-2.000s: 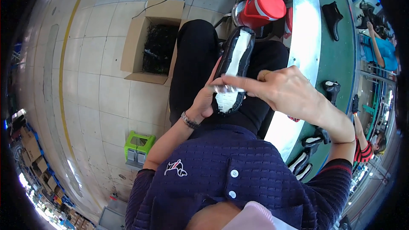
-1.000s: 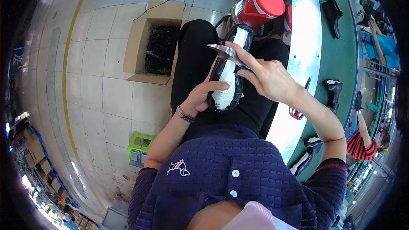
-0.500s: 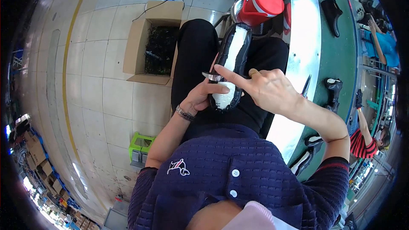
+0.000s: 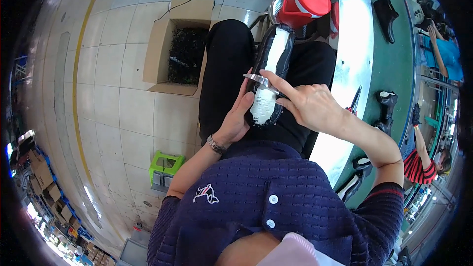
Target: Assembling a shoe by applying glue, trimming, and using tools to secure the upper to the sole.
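The blade is shiny metal; the shoe looks glossy where black, matt where white. The worktop is smooth, reflective metal, the box matt brown cardboard.

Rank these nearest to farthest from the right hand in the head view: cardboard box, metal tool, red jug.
1. Metal tool: in the right hand, over the shoe.
2. Red jug: ahead, past the shoe.
3. Cardboard box: on the floor, to the left.
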Motion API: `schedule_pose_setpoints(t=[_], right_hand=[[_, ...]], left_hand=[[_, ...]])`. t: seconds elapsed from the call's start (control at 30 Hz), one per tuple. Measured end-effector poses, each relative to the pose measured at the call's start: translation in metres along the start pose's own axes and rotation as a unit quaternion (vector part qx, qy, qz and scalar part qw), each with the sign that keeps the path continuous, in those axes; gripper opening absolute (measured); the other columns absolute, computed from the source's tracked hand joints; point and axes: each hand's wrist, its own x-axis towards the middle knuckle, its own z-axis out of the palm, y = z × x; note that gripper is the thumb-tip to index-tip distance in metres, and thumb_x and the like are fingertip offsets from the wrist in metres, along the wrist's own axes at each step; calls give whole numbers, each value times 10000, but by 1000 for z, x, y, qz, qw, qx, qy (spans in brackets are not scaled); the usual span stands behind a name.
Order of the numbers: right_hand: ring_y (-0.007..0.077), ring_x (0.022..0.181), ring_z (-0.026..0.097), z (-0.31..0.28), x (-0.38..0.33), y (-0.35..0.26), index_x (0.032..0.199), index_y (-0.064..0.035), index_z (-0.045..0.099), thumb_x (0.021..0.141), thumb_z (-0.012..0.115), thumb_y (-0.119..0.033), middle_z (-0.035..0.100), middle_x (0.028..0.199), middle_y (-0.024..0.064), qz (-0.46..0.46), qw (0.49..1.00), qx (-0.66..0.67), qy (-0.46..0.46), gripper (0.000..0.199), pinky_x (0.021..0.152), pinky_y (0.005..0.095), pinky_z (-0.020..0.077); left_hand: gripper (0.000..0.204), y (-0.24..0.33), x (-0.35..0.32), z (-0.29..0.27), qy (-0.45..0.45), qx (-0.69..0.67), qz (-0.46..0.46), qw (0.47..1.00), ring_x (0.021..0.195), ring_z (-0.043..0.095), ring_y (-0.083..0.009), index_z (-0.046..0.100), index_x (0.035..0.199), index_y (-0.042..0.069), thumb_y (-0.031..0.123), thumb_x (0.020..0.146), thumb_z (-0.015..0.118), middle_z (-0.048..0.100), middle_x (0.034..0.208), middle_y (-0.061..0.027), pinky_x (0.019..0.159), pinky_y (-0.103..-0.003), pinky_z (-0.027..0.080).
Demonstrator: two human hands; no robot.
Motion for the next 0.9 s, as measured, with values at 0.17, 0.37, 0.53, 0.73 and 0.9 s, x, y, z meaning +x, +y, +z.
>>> schedule_pose_setpoints(t=[0.17,0.37,0.53,0.73,0.9], right_hand=[[193,452,582,-12,-8,-19,1508,-242,294,887,609,-177,560,574,72,-104,986,-19,129,699,419,325,461],[186,475,590,11,-8,-14,1535,-282,192,811,566,-61,548,606,86,-83,986,-140,43,845,416,306,477],[129,448,583,13,-18,-33,1524,-269,228,908,468,-70,538,591,84,-234,960,-80,131,690,366,268,463],[232,478,594,18,-5,-1,1527,-286,192,893,588,-152,581,613,112,-50,992,-98,56,760,435,352,494],[239,470,601,11,-6,-3,1523,-276,211,938,562,-190,619,621,132,1,1000,7,16,687,481,392,512]], left_hand=[[681,-12,3,0,39,141,94,985,1330,390,-182,68,1549,187,234,1013,486,315,1497,-83,1085,-333,349],[1101,3,-3,-7,-3,143,-36,989,1258,433,-168,-22,1548,252,38,791,748,349,1455,-58,1022,-343,421],[1230,-1,0,-21,-85,39,59,994,1311,407,-208,-55,1545,249,-7,697,798,298,1508,-87,1068,-374,389],[971,1,-9,-25,-117,-66,-40,990,1371,364,-264,-40,1539,310,223,890,677,249,1542,-76,1084,-446,376],[795,-4,-9,-6,-28,-39,-30,998,1320,425,-293,44,1534,286,322,949,581,309,1506,-108,1035,-481,421]])
